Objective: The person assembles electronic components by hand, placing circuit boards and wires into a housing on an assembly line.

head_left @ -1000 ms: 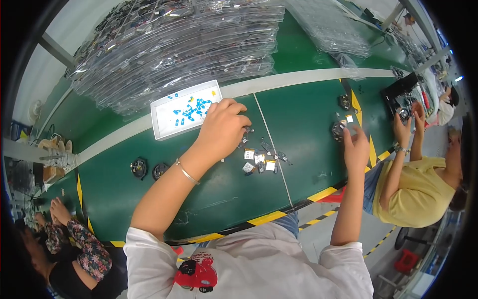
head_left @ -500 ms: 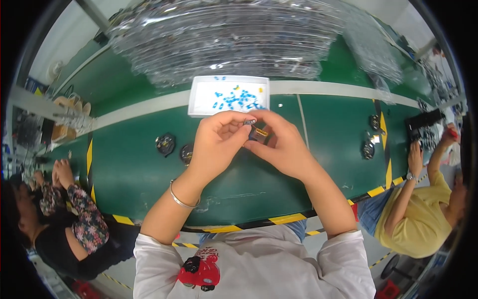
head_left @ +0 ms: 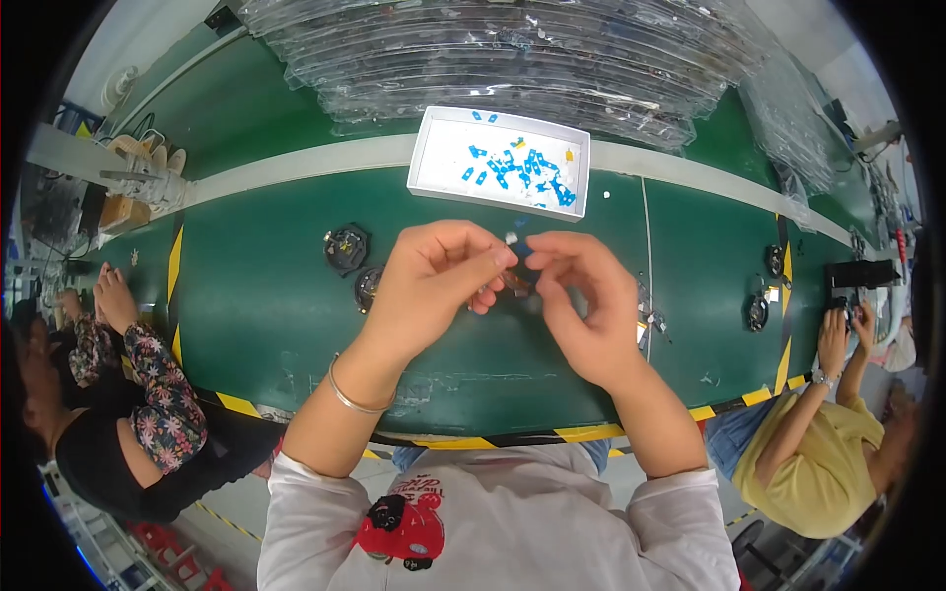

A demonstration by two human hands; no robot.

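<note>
Above the green bench my left hand (head_left: 434,281) pinches a small electronic part (head_left: 511,238) with a whitish tip, held between thumb and forefinger. A brownish, flexible-looking strip (head_left: 515,285) hangs just below those fingertips; its full shape is blurred and partly hidden. My right hand (head_left: 591,305) is close beside it, fingers curled and the thumb standing apart from them, with nothing clearly held. Just beyond the hands stands a white box (head_left: 434,187) with many small blue pieces (head_left: 532,169) and a few yellow ones.
Left of my hands lie two round black assemblies (head_left: 347,249) on the green bench (head_left: 256,335). Small parts (head_left: 647,320) lie right of my right hand. Clear plastic trays (head_left: 512,59) are stacked at the back. Co-workers sit left and right; dark devices (head_left: 756,312) lie near the right one.
The right hand's thumb and fingers have spread apart and moved slightly right. The gold-coloured part seen between the hands now shows as a blurred brownish strip. The view has shifted a little.
</note>
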